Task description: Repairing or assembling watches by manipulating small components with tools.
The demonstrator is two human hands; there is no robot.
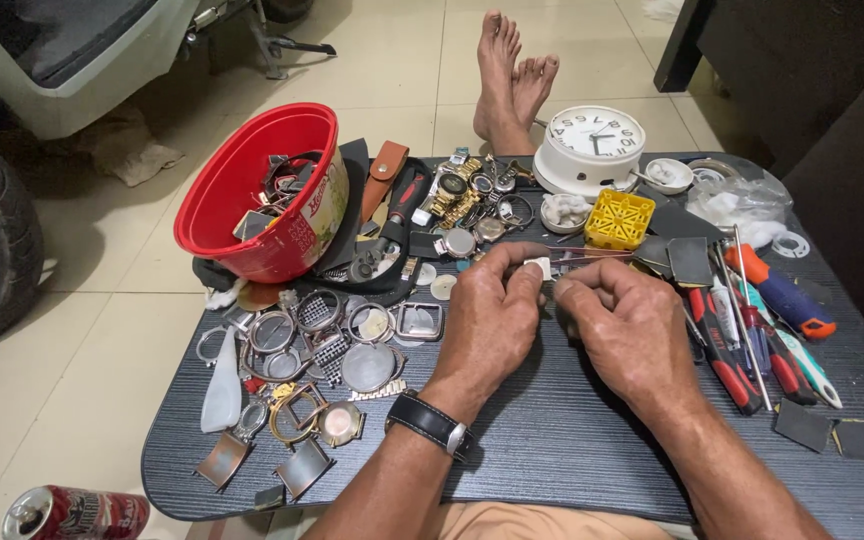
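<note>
Left hand (487,320) pinches a small white part (538,267) at mid-surface (552,440); right hand (632,325) fingers closed on thin tweezers (592,258) beside it. Red labelled tub (252,195) tilted near far-left edge; red can (77,513) on floor off near-left corner.

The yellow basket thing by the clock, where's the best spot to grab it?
Probably pinch the yellow grid tray by two opposite side walls, coming straight down from above. It is boxy with an open top and sits flat on the dark table. The white clock and small white dishes crowd its far and left sides, so a sideways reach looks awkward.
</note>
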